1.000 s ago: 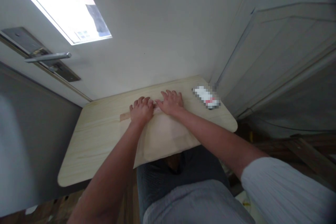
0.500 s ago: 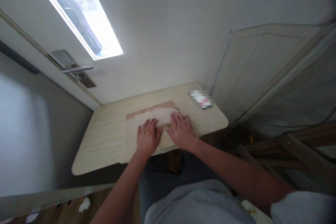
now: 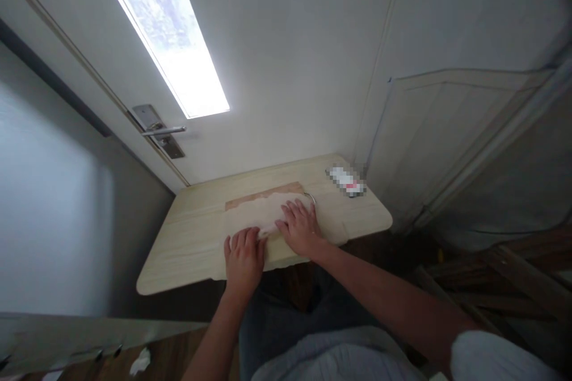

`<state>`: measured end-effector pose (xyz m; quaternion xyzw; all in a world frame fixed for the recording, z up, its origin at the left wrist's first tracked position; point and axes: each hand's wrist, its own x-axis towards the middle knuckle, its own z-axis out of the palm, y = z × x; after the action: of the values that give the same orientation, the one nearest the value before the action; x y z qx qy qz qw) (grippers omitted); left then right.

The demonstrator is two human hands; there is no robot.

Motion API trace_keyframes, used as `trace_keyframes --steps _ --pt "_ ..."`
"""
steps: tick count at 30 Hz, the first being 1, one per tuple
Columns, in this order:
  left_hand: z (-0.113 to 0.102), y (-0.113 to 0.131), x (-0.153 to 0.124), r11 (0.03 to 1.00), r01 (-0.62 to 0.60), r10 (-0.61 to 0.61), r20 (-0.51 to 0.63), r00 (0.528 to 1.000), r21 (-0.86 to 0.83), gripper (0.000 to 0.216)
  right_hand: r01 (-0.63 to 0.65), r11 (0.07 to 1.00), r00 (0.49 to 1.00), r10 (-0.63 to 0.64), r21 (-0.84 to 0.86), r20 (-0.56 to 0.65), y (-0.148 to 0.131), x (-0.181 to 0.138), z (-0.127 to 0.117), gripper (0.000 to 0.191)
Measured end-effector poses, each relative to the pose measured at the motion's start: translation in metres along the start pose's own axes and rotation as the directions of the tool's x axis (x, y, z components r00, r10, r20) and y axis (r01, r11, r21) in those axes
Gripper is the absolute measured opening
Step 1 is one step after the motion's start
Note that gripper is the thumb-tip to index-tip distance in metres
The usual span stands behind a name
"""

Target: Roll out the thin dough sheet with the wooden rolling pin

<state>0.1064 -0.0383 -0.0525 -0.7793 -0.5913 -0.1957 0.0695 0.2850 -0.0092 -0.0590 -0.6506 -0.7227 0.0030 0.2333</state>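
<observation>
A thin pale sheet (image 3: pixel 259 212) with an uneven edge lies over a brown wooden board (image 3: pixel 263 193); I cannot tell whether it is cloth or dough. A metal ring (image 3: pixel 310 197) shows at the board's right end. My left hand (image 3: pixel 243 255) rests on the sheet's near left part, fingers stretched forward and the palm low. Over the right part, my right hand (image 3: pixel 300 227) lies flat with spread fingers, close to the ring. Between the two hands the sheet looks folded or wrinkled.
The board is on a pale wooden table (image 3: pixel 179 244) with rounded corners, against a white door (image 3: pixel 286 71) with a metal handle (image 3: pixel 165 131). A blurred-out white and red object (image 3: pixel 346 181) lies at the table's back right. Wooden beams (image 3: pixel 504 286) stand at the right.
My left hand has drawn back toward the table's near edge, away from my right hand. More of the sheet shows between them. The camera view has shifted a little, and the dark shape behind the window is gone.
</observation>
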Motion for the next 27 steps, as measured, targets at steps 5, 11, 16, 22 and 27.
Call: trace_keyframes --steps 5,11,16,22,27 --pt "0.004 -0.007 0.000 0.996 0.071 -0.075 0.073 0.995 0.054 0.052 -0.008 1.000 1.000 0.008 -0.009 0.007 -0.015 0.012 0.012 0.058" --pt "0.008 -0.013 0.029 0.986 0.131 -0.144 0.124 0.982 0.106 0.060 -0.015 0.999 1.000 0.015 -0.031 0.017 -0.018 0.041 0.020 0.060" --pt "0.015 -0.024 0.060 0.981 0.148 -0.165 0.133 0.977 0.129 0.058 -0.018 0.998 0.999 0.020 -0.052 0.040 -0.021 0.071 0.027 0.060" --pt "0.022 -0.040 0.094 0.980 0.173 -0.189 0.183 0.965 0.103 0.056 -0.033 0.998 0.996 0.037 -0.060 0.075 -0.022 0.107 0.038 0.060" --pt "0.030 -0.055 0.119 0.976 0.203 -0.216 0.250 0.944 0.077 0.057 -0.046 0.997 0.993 0.052 -0.056 0.102 -0.023 0.134 0.046 0.062"
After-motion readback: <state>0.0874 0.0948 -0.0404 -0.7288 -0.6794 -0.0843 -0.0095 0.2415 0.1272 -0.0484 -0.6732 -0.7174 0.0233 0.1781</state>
